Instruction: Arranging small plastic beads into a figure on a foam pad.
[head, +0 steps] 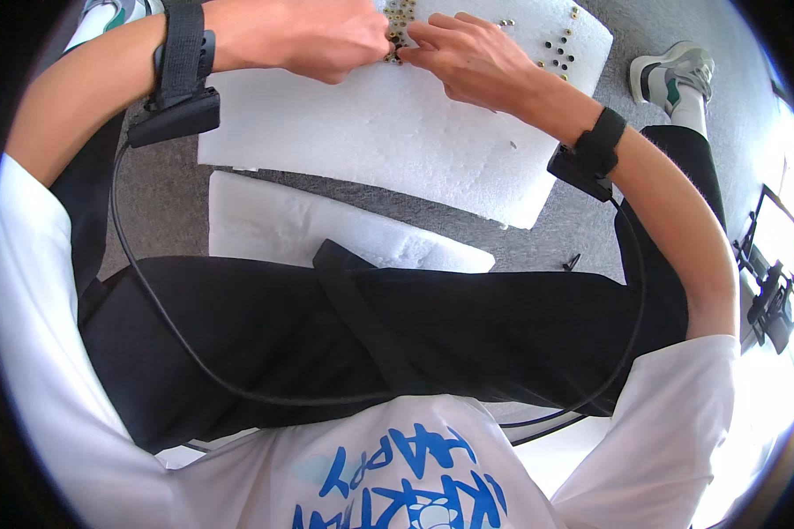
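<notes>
Near the top edge, my left hand (327, 40) lies at the left side of a cluster of small brass-coloured and dark metal pieces (399, 20). Its fingers are curled, and whether they grip a piece cannot be told. My right hand (466, 56) is at the cluster's right side, thumb and index fingertips close to the lowest pieces; anything between them is too small to tell. The pieces stand on a white foam sheet (370, 132). More small dark and brass-coloured pieces (559, 56) are scattered on the foam to the right of my right hand.
A second white foam piece (331, 221) lies nearer, against my black-trousered leg (503, 317). Grey floor (529, 251) shows between and around the foam. Black devices are strapped to both wrists, with a cable (172, 324) looping over my lap. A small black object (572, 262) lies on the floor.
</notes>
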The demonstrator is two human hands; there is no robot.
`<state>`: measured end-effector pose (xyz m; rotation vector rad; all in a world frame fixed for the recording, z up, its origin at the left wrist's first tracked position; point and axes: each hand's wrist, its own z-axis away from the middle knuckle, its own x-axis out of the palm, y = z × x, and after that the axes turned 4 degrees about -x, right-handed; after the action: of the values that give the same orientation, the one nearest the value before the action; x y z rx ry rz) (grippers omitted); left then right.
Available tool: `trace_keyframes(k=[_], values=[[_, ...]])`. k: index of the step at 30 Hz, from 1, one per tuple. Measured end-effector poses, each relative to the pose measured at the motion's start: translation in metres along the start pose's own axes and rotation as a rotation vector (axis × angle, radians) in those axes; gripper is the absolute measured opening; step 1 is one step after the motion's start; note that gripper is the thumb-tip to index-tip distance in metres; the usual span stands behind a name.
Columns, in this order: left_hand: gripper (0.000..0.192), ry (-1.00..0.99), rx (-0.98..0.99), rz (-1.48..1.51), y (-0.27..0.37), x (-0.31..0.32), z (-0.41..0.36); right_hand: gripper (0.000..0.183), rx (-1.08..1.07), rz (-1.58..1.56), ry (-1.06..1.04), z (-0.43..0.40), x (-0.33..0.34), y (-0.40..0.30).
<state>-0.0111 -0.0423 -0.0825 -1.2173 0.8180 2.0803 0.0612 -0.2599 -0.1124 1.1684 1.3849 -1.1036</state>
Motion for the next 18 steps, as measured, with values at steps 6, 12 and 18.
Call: trace_keyframes(k=[6,12,18], values=[[0.013,-0.024,-0.132,0.016,0.008,-0.007,-0.01,0.017,-0.029,-0.283,0.018,0.001,0.004,0.008],[0.044,0.039,-0.101,-0.078,0.01,0.008,0.001,0.028,0.044,-0.076,-0.034,-0.004,-0.005,0.0],[0.047,0.091,-0.13,-0.106,0.011,0.002,0.003,0.035,0.09,-0.098,-0.038,-0.001,-0.004,0.004]])
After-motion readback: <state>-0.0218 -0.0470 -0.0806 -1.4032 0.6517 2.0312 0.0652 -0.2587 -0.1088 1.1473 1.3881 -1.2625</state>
